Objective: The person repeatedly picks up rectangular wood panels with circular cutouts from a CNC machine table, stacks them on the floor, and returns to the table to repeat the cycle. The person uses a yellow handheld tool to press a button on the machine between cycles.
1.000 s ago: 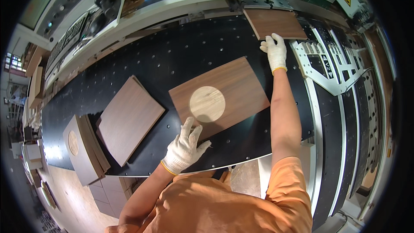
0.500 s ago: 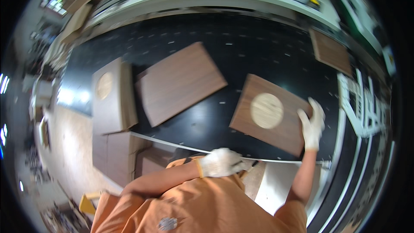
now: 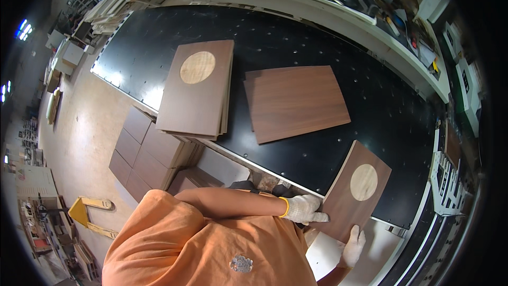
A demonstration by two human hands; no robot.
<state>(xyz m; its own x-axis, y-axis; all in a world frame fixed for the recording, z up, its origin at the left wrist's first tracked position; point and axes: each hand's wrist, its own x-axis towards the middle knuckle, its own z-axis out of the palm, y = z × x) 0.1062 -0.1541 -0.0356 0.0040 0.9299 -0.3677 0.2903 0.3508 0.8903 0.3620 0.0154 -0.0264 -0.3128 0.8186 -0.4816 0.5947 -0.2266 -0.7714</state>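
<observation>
A brown wood-grain panel (image 3: 338, 206) is held between the two hands, slanting away from them, its near end jutting past the edge of the desk and its far part over the top. The left hand (image 3: 304, 209), in a white glove, grips its left side close to the near end; the right hand (image 3: 353, 248), gloved alike, holds its near right edge, fingers up along it. The fingers under the panel are hidden. A pale round disc (image 3: 364, 182) shows on its face, ahead of both hands.

Straight beyond the left hand, overlapping brown panels (image 3: 299, 103) lie on the black, hole-dotted desk (image 3: 286, 156). Farther to the left of the hands stands a stack of panels (image 3: 193, 106), a pale circle (image 3: 198, 67) on its top one. Lower, left of the left hand, are piled panels (image 3: 151, 145) beside the desk, with a yellow forked frame (image 3: 87, 212) farther off on the floor (image 3: 79, 143). Well right of the right hand is a white slotted bracket (image 3: 444, 190).
</observation>
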